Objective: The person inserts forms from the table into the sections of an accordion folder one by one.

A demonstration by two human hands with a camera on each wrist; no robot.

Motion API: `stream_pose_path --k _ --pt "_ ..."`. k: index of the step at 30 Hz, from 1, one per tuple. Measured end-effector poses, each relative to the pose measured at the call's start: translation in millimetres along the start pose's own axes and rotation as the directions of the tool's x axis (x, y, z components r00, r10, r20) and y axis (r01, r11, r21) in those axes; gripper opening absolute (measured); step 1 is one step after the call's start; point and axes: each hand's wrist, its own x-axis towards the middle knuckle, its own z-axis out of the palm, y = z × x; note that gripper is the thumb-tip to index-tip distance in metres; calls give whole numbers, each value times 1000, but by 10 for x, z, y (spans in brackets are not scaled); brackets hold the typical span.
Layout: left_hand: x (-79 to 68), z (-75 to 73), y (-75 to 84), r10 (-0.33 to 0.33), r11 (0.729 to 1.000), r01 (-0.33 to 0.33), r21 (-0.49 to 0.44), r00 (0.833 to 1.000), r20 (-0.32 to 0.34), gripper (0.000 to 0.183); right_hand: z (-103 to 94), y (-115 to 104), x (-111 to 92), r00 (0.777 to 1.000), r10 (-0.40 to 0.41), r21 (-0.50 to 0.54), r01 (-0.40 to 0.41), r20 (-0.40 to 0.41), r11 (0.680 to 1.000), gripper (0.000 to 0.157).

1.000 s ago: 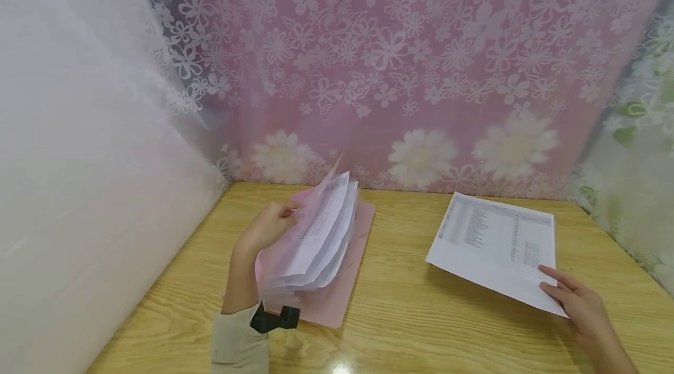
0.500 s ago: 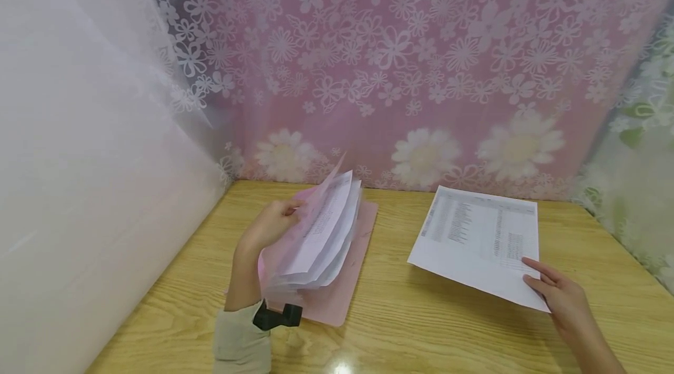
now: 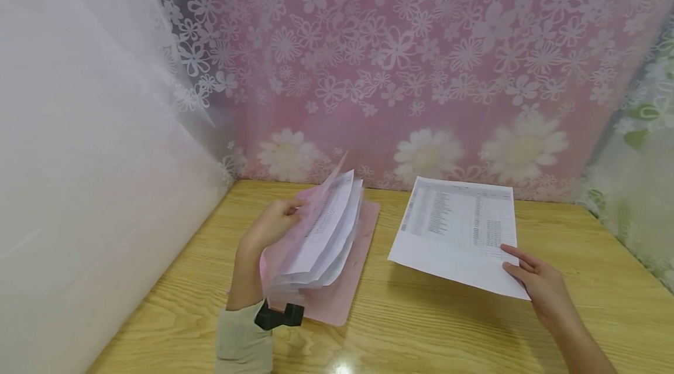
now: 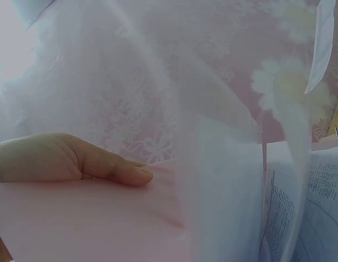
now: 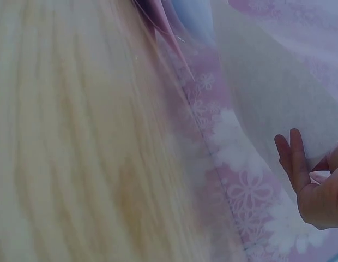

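My left hand (image 3: 274, 223) pinches the raised front cover of a pink plastic folder (image 3: 363, 239), thumb on top in the left wrist view, where the pink cover (image 4: 92, 218) spreads below the hand. Fanned between the covers stand several clear sleeves with printed papers (image 3: 321, 233). Off to the right, my right hand (image 3: 542, 280) pinches the lower right edge of a printed sheet of paper (image 3: 453, 233), tilted up above the table. From the right wrist view, the plain back of that sheet (image 5: 278, 93) shows, with two fingers stretched against it.
Both hands are over a wood-grain table (image 3: 210, 315). A pink flowered curtain (image 3: 421, 69) hangs along its back edge, and a whitish sheet (image 3: 95, 128) slopes down the left side. A light flowered curtain (image 3: 642, 146) borders the right.
The right hand has carried the printed sheet leftward, closer to the folder, and slightly up. My left hand keeps holding the folder cover up in nearly the same place.
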Motion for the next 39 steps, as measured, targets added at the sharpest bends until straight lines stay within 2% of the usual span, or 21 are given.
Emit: stream_pose_path --k 6,11,16,31,39 --pt "-3 -1 -2 -4 1000 4 -9 1000 8 35 137 -66 21 999 -16 -7 16 35 1000 28" --pt "-5 1 -14 8 1000 -8 0 1000 -8 35 249 -102 31 998 -29 -73 33 58 997 41" --pt "2 -2 -22 11 1000 -11 -7 1000 -11 35 342 -127 37 997 -25 -88 31 68 996 48" --pt "0 -21 -18 7 1000 -7 -13 1000 -2 36 634 -162 92 995 -34 -125 45 89 991 53" --pt "-5 -30 -19 1 1000 -1 -16 1000 -10 36 706 -157 120 993 -18 -145 35 116 989 52"
